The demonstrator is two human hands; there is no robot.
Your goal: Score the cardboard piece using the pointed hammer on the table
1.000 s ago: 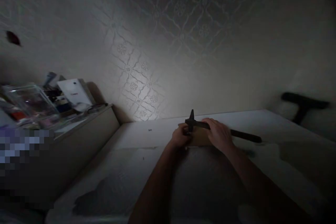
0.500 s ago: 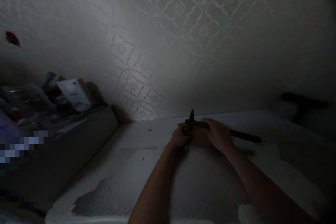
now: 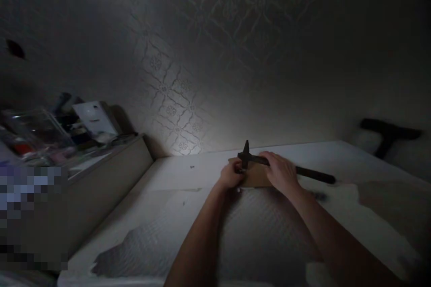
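Note:
My right hand (image 3: 282,171) is wrapped round the handle of a dark hammer (image 3: 313,174), whose head points to the left. Beneath the hammer lies a flat brown board (image 3: 257,176) on the white tabletop (image 3: 171,170). My left hand (image 3: 231,174) rests at the board's left end, right beside the hammer head. Its fingers are curled together as in a pinch; whatever they hold is too small and dark to make out. The hammer head is close to the left fingertips, and I cannot tell whether it touches anything.
A patterned wall (image 3: 215,76) rises behind the table. To the left, a raised ledge (image 3: 111,179) carries a clear plastic box (image 3: 38,128), a white box (image 3: 94,119) and clutter. A dark T-shaped object (image 3: 387,133) is at the right. Tiny dark bits (image 3: 192,167) lie on the tabletop.
The light has shifted: the upper wall is darker, while the tabletop, board and hands look brighter. Hands and hammer are in nearly the same place.

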